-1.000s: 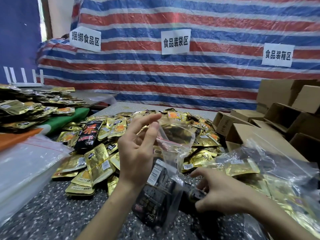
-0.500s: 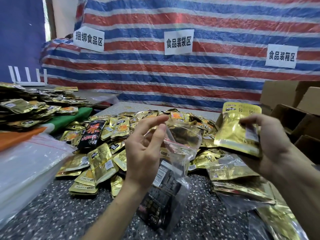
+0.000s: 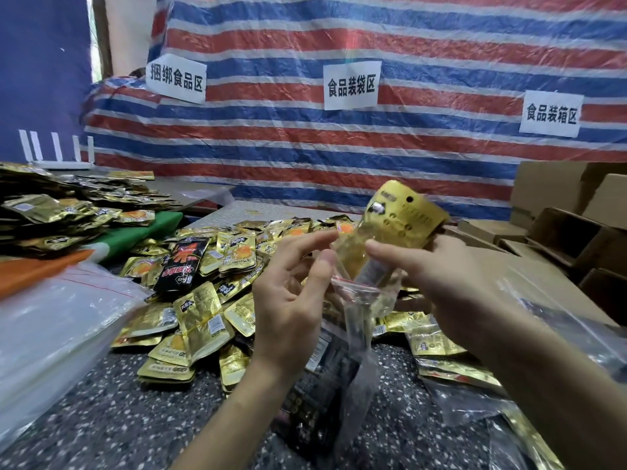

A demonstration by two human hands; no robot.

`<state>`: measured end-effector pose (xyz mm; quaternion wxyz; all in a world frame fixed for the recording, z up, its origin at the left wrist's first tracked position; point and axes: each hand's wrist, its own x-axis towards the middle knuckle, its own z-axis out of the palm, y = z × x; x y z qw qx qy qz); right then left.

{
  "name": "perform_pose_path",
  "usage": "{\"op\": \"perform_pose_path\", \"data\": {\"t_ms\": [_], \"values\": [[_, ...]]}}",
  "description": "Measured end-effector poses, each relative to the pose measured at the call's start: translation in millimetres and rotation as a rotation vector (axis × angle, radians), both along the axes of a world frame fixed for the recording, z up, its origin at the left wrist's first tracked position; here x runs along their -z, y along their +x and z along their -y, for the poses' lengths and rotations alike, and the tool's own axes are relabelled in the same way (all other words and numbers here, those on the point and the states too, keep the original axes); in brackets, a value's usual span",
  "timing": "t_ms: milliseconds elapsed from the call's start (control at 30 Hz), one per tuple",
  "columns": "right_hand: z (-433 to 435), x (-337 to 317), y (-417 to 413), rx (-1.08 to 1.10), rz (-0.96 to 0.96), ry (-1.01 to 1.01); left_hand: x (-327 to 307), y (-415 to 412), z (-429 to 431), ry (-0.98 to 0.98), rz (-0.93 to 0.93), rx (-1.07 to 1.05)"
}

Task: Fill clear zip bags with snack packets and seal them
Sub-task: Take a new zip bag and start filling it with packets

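The speckled worktop (image 3: 101, 422) lies under the clear zip bag (image 3: 361, 337), which hangs upright with a black packet (image 3: 315, 398) inside. A heap of gold packets (image 3: 203, 317) spreads left of and behind the bag. The left hand (image 3: 291, 303) pinches the bag's mouth; the right hand (image 3: 454, 290) grips a gold packet (image 3: 400, 218), its lower end in that mouth

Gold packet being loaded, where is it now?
Head view, right of centre: the right hand grips the gold packet, its lower end at the mouth of the clear zip bag held by the left hand.
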<state>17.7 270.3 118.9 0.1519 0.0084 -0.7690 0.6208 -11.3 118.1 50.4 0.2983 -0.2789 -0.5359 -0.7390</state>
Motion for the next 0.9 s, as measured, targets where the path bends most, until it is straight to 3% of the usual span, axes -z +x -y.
{"op": "perform_pose_path", "data": {"t_ms": [333, 500, 633, 733, 900], "values": [[-12.8, -5.7, 13.6, -0.315, -0.079, 0.229, -1.0, 0.2, -0.2, 0.023, -0.020, -0.010], [-23.8, 4.4, 20.2, -0.272, -0.201, 0.466, -0.4, 1.7, -0.5, 0.004, -0.072, -0.006], [-32.9, 11.8, 18.6, -0.370, -0.307, 0.276, -0.3, -1.3, 2.3, 0.059, -0.095, -0.137], [-36.6, 17.2, 13.0, -0.449, -0.316, 0.131, -1.9, -13.0, 11.1, 0.075, 0.039, -0.291], [-35.3, 30.6, 0.4, -0.490, -0.352, -0.064, 0.2, -20.9, 14.6, -0.137, 0.270, 0.107]]}}
